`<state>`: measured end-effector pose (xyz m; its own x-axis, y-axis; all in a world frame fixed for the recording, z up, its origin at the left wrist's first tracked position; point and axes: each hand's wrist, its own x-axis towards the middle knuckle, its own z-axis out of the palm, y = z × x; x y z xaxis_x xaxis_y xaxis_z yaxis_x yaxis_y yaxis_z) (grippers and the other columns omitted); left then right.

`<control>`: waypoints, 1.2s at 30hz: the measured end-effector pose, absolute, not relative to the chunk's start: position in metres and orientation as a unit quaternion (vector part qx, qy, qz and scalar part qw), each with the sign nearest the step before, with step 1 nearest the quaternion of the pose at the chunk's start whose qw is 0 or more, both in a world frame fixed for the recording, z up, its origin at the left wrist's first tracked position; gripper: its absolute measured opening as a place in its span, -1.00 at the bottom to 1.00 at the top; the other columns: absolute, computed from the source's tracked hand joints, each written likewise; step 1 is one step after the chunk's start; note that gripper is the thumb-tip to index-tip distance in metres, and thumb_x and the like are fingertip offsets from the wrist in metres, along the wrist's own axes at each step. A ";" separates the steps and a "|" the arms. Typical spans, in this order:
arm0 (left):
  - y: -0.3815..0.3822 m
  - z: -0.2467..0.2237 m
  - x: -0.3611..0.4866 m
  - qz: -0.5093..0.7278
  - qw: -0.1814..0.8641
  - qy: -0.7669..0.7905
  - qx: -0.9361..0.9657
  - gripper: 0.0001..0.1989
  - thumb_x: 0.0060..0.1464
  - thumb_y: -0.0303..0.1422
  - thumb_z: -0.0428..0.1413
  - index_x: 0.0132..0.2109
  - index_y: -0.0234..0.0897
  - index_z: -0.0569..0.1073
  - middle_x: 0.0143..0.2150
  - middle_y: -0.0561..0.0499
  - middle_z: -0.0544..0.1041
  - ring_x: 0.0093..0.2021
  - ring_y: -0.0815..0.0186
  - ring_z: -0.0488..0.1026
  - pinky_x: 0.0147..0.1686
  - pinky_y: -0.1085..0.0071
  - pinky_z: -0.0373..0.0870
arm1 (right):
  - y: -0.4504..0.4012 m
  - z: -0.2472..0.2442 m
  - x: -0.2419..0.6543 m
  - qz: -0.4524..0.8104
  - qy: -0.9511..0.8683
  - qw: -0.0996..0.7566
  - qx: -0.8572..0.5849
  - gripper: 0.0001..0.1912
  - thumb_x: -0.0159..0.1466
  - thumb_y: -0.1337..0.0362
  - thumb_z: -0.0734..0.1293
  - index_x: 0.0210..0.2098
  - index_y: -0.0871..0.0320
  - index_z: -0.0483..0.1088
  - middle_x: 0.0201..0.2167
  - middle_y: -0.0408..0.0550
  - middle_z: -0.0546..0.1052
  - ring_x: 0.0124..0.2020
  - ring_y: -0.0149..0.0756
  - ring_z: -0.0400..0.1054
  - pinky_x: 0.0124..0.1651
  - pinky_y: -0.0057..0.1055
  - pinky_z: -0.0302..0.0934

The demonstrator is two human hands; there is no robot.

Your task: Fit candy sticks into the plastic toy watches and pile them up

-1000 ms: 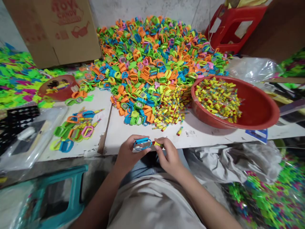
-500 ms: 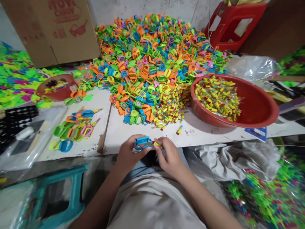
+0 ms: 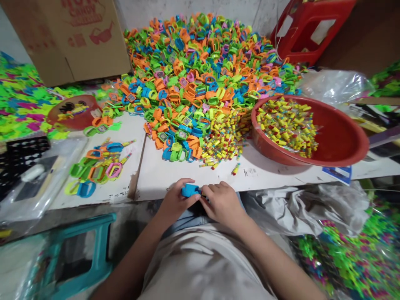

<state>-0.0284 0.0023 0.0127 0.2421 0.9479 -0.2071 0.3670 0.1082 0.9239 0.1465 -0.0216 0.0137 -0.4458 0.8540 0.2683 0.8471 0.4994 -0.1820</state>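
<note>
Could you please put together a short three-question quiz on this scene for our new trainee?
1. Open question: how does the left hand hold the blue plastic toy watch?
2. True or false: in the picture, the large round red plastic basin is to the left of the small red plastic bowl.
3. Multiple choice: what lies in the large basin?
a) crumpled white cloth
b) small yellow tube-shaped pieces with red ends
c) pink plastic rings

Key:
1. Between its fingers and thumb.
2. False; the basin is to the right of the bowl.
3. b
</note>
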 end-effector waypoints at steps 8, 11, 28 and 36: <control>0.004 0.002 -0.035 0.286 0.458 0.524 0.658 -0.85 -0.01 -0.25 0.13 -0.36 -0.23 0.51 0.08 -0.12 0.50 0.06 0.12 0.44 -0.01 0.20 0.40 | -0.022 0.007 0.145 0.049 -0.848 0.167 -0.501 -0.77 0.35 0.13 0.24 -0.30 0.16 0.40 -0.44 -0.04 0.51 -0.38 -0.21 0.35 -0.31 -0.31 -0.01; 0.011 -0.002 -0.044 0.323 0.386 0.517 0.692 -0.84 0.03 -0.24 0.11 -0.38 -0.22 0.50 0.15 -0.15 0.45 0.20 0.07 0.32 0.18 0.06 0.22 | -0.016 0.010 0.156 0.123 -0.816 0.235 -0.513 -0.56 0.25 -0.07 0.32 -0.12 0.17 0.38 -0.31 0.00 0.53 -0.26 -0.15 0.39 -0.24 -0.31 0.11; 0.058 0.005 -0.120 0.450 0.320 0.590 0.589 -0.69 -0.15 -0.11 0.27 -0.37 -0.27 0.53 -0.09 -0.15 0.56 -0.04 0.11 0.48 -0.03 0.22 0.42 | 0.006 -0.036 0.245 0.078 -0.718 0.115 -0.682 -0.77 0.30 0.35 0.23 -0.08 0.11 0.43 -0.19 0.02 0.49 -0.17 -0.13 0.34 -0.25 -0.32 0.03; 0.046 -0.015 -0.097 0.423 0.399 0.592 0.559 -0.69 -0.20 -0.12 0.28 -0.52 -0.25 0.42 -0.06 -0.15 0.56 -0.09 0.10 0.50 -0.10 0.21 0.42 | 0.009 -0.034 0.211 0.195 -0.703 0.330 -0.599 -0.82 0.34 0.23 0.16 -0.23 0.14 0.36 -0.23 0.07 0.46 -0.16 -0.13 0.33 -0.11 -0.23 0.16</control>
<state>-0.0967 0.0457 -0.0153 -0.0580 0.9983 0.0005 0.3241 0.0184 0.9458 0.2111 0.0088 -0.0339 -0.0641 0.9709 0.2306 0.7135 0.2061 -0.6697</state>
